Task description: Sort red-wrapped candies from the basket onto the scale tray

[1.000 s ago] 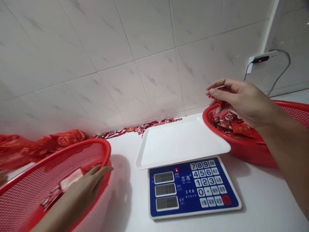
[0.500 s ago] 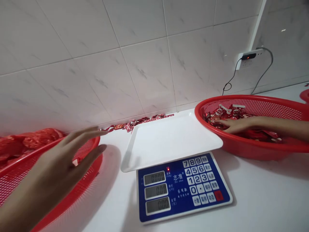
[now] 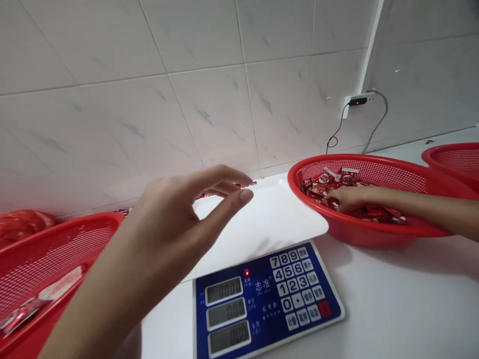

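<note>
My left hand [image 3: 187, 214] hovers over the left part of a white tray [image 3: 258, 224], its fingers apart and nothing between them. The tray rests on a blue and white digital scale [image 3: 262, 299] with three displays and a keypad. To the right, my right hand [image 3: 346, 198] reaches into a red basket [image 3: 385, 234], its curled fingers among red wrapped packets [image 3: 322, 187]. Its fingertips are partly hidden, and what they grip, if anything, cannot be made out.
At the left is another red basket [image 3: 48, 249] with a few packets, and behind it red bags [image 3: 24, 224]. A third red basket [image 3: 452, 162] stands at the far right. A power strip [image 3: 355, 102] with cables hangs on the tiled wall.
My left hand has moved right, from above the left basket to above the tray. My right hand's fingers have curled in among the packets. The view has shifted a little.
</note>
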Action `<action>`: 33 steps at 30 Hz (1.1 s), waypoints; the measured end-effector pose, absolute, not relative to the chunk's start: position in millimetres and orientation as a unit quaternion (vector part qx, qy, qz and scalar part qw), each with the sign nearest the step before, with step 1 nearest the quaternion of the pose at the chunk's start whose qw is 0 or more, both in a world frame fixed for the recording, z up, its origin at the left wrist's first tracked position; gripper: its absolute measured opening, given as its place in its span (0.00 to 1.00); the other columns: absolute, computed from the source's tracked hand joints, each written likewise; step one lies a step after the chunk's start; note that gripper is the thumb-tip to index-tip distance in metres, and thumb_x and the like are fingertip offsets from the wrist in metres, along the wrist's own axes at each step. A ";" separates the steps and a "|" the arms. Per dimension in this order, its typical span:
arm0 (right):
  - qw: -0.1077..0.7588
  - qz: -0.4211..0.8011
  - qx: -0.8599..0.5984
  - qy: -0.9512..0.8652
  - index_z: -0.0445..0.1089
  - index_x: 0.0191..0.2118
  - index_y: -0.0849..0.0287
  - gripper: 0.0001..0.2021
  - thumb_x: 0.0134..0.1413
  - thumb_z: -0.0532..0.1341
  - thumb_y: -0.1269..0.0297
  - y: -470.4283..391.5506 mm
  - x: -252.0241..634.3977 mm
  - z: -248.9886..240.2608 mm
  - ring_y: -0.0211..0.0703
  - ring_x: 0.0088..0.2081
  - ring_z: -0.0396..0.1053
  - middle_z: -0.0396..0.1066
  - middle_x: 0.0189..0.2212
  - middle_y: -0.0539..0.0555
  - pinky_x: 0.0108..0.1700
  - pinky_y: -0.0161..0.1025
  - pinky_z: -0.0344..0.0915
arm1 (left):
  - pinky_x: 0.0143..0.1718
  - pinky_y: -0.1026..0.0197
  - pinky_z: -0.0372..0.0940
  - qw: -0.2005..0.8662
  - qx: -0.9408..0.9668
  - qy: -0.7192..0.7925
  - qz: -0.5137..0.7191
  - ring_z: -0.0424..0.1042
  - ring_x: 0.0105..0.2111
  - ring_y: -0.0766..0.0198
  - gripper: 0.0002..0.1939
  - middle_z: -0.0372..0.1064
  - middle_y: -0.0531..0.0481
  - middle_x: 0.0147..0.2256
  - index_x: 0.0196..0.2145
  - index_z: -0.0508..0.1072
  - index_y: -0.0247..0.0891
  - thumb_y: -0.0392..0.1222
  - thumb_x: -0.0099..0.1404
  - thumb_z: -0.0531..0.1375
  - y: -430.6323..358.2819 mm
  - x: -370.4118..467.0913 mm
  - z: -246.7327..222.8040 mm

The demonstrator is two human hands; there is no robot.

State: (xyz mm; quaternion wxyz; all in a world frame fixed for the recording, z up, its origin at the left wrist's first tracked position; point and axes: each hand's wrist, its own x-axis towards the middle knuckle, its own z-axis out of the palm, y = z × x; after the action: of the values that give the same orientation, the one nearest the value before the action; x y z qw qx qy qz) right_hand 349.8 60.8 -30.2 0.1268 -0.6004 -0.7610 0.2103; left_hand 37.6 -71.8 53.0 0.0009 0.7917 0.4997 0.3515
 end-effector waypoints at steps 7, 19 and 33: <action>0.323 0.369 -0.548 -0.678 0.71 0.34 0.57 0.11 0.42 0.70 0.70 58.4 329.9 33.9 0.36 0.21 0.64 0.70 0.22 0.49 0.21 0.32 0.59 | 0.37 0.60 0.72 0.033 0.754 0.517 0.403 0.80 0.39 0.57 0.14 0.83 0.52 0.38 0.41 0.82 0.49 0.57 0.66 0.63 -60.6 25.9 49.0; 0.406 0.619 -0.244 -0.626 0.73 0.40 0.54 0.17 0.43 0.75 0.69 18.5 222.3 11.3 0.34 0.21 0.70 0.73 0.27 0.45 0.18 0.30 0.67 | 0.31 0.61 0.70 0.262 0.770 0.472 0.340 0.76 0.32 0.60 0.17 0.79 0.46 0.36 0.47 0.77 0.37 0.50 0.66 0.63 -19.9 9.2 27.7; 0.522 0.588 -0.316 -0.531 0.75 0.41 0.57 0.12 0.49 0.71 0.73 32.9 241.0 12.4 0.38 0.26 0.73 0.75 0.28 0.52 0.25 0.33 0.72 | 0.45 0.49 0.73 0.002 0.747 0.556 0.365 0.79 0.42 0.50 0.06 0.81 0.44 0.42 0.33 0.75 0.42 0.42 0.62 0.58 -10.0 0.9 20.2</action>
State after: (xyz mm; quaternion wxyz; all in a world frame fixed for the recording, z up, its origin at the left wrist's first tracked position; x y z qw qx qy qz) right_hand 241.0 32.9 12.4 0.5223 -0.3157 -0.5309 0.5879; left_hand 0.9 -10.0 20.2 0.0021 0.7470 0.5558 0.3648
